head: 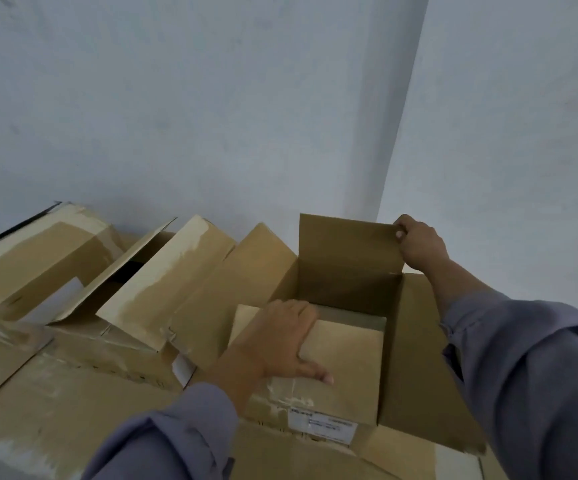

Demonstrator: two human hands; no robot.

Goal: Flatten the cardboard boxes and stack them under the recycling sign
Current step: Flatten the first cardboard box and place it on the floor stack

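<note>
An open brown cardboard box (415,358) stands in front of me on top of other cartons, its flaps spread. My right hand (419,244) grips the top right corner of the upright far flap (346,244). My left hand (285,341) lies on the near flap (346,351), fingers curled over its inner edge and thumb flat on its top. That near flap is folded inward over the opening and carries a white label (325,426) and tape remnants. The box's inside looks dark and I see nothing in it.
Several more cardboard boxes (162,282) with open flaps and peeled tape sit to the left against a pale wall (211,116). A large carton (72,410) lies beneath at the lower left. A wall corner (398,133) runs up behind the box.
</note>
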